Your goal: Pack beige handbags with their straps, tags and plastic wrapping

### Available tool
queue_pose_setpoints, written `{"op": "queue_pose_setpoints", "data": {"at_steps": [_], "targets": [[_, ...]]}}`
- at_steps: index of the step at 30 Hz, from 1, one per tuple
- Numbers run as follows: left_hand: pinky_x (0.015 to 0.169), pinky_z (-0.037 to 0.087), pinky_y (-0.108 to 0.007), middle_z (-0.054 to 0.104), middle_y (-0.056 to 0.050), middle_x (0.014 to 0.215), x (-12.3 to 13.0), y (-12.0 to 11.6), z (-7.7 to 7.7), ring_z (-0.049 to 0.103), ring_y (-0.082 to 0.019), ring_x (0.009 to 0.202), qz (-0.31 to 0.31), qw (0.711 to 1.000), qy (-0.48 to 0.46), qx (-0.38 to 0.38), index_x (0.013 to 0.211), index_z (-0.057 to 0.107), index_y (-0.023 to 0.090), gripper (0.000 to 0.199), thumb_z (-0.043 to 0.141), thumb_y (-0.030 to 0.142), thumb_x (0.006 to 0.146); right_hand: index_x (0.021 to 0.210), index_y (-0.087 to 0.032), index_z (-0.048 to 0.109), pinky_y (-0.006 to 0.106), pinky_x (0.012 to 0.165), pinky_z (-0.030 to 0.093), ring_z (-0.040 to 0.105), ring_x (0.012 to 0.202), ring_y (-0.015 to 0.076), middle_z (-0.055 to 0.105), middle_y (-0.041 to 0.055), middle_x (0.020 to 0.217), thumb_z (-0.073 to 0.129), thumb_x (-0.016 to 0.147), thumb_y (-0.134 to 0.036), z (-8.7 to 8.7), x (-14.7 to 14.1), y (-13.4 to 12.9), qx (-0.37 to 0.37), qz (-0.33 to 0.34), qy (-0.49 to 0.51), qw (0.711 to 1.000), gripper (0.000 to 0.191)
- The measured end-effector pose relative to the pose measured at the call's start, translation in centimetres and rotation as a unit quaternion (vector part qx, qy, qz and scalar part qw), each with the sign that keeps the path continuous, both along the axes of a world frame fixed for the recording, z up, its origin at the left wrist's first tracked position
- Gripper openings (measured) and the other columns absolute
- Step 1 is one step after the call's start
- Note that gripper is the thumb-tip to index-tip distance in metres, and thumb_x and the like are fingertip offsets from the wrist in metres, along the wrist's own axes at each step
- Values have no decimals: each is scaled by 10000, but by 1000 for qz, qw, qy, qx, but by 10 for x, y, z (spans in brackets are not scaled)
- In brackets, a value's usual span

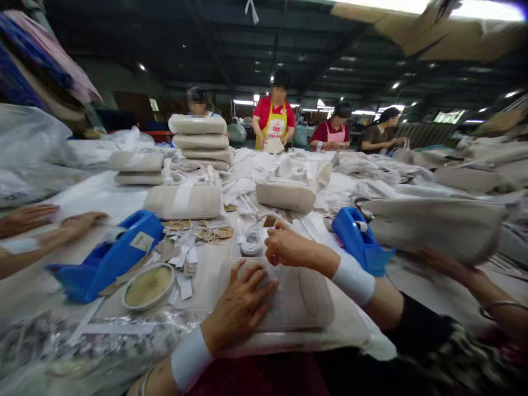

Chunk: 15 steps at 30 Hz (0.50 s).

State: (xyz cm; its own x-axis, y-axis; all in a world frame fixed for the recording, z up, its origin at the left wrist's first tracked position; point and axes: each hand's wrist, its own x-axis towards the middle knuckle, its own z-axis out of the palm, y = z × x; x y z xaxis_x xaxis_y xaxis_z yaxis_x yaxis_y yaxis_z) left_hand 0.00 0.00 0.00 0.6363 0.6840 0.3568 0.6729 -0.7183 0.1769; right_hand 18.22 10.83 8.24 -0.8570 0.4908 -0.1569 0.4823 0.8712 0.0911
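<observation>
A flat beige bag [307, 297] lies on the table in front of me. My left hand [241, 302] rests on its left part, palm down, with the fingers spread. Just above the bag's upper edge is my right hand [284, 245], its fingers curled together; what they hold, if anything, is too small to name. A coil of white cord [250, 243] sits beyond the bag, left of my right hand. White bands wrap both my wrists.
Blue tape dispensers [142, 236] [358, 239] stand at both sides. Near the left one are a round dish [149, 286] and paper tags [187, 258]. Wrapped beige bundles [183, 202] lie beyond. Other people's hands [82, 223] work at left and right; several people stand across the table.
</observation>
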Motion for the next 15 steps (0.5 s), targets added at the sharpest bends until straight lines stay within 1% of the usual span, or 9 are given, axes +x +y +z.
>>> {"op": "queue_pose_setpoints", "data": {"at_steps": [3,6,9,11,13,15], "targets": [[1142,126,-571,533,-62,1263,-1,0,-4,345,-292,1285,16,1000,-15,10,1345,524,327,400,521,358,945,732,-199,741,381,830,198,540,868,196,696,41,729,595,799,-136,-3,-17,7,6,9,-16,1000,172],[1135,138,-589,498,-81,1292,-2,0,-7,323,-312,1297,26,999,-25,24,1340,532,336,419,559,354,922,736,-156,737,394,842,212,551,821,207,684,83,711,567,836,-163,-4,-26,9,20,13,-25,999,198],[1132,144,-592,440,-92,1379,-2,0,-8,288,-325,1323,24,998,-31,39,1339,534,331,421,561,354,919,757,-134,733,405,865,227,565,835,226,681,104,714,535,864,-175,-2,-29,7,36,15,-28,999,229],[1130,139,-594,404,-85,1441,-3,0,-8,274,-330,1334,20,999,-27,43,1340,531,325,413,544,359,928,782,-130,734,411,890,236,576,847,235,680,105,712,540,860,-179,-2,-30,6,46,17,-30,998,215],[1131,126,-595,412,-66,1463,-3,-1,-8,273,-330,1339,16,999,-17,37,1344,524,319,405,517,363,941,816,-129,737,421,925,240,585,857,242,682,102,717,556,846,-176,-2,-31,4,56,20,-32,998,189],[1137,107,-592,460,-47,1440,-3,-1,-7,278,-326,1343,11,1000,-9,28,1350,516,314,400,492,361,953,847,-126,738,436,959,243,593,872,253,685,108,735,566,835,-168,-4,-33,2,69,17,-32,997,178]]}}
